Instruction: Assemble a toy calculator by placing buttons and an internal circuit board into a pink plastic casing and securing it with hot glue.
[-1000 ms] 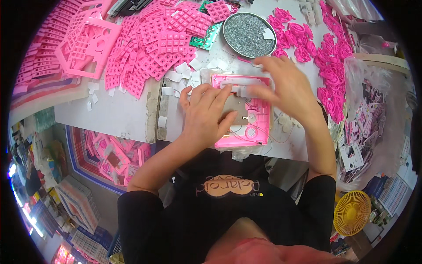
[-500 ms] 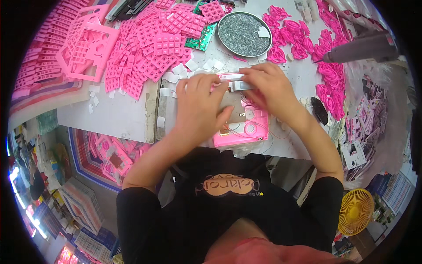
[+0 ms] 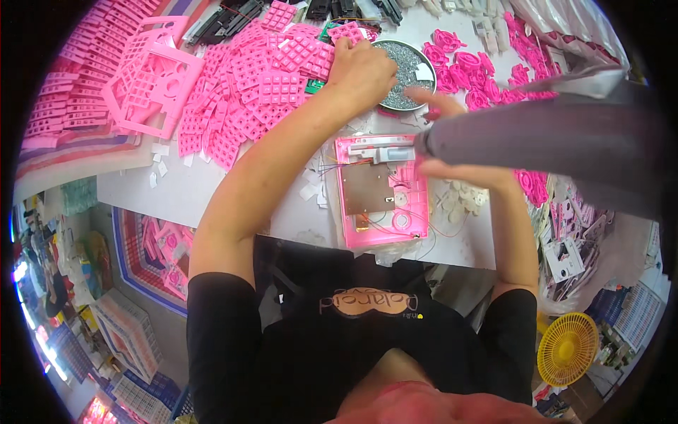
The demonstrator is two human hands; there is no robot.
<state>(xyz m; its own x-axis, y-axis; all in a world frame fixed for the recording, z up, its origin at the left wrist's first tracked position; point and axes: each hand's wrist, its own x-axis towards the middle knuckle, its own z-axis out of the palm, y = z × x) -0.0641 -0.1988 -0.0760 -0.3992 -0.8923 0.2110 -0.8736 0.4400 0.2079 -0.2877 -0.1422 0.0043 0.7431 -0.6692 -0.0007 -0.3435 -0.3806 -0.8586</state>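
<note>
Two hands, the left hand and the right hand. One pink housing by the near edge of the counter, one brown board inside. One grey power tool. One round tray, its screws uncountable. Dozens of pink keypads toward the far left corner, overlapping too much for an exact count. One yellow basket.

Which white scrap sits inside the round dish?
The scrap on the small metal bits, right of the left hand; the other white scraps in view lie outside the dish.
</note>
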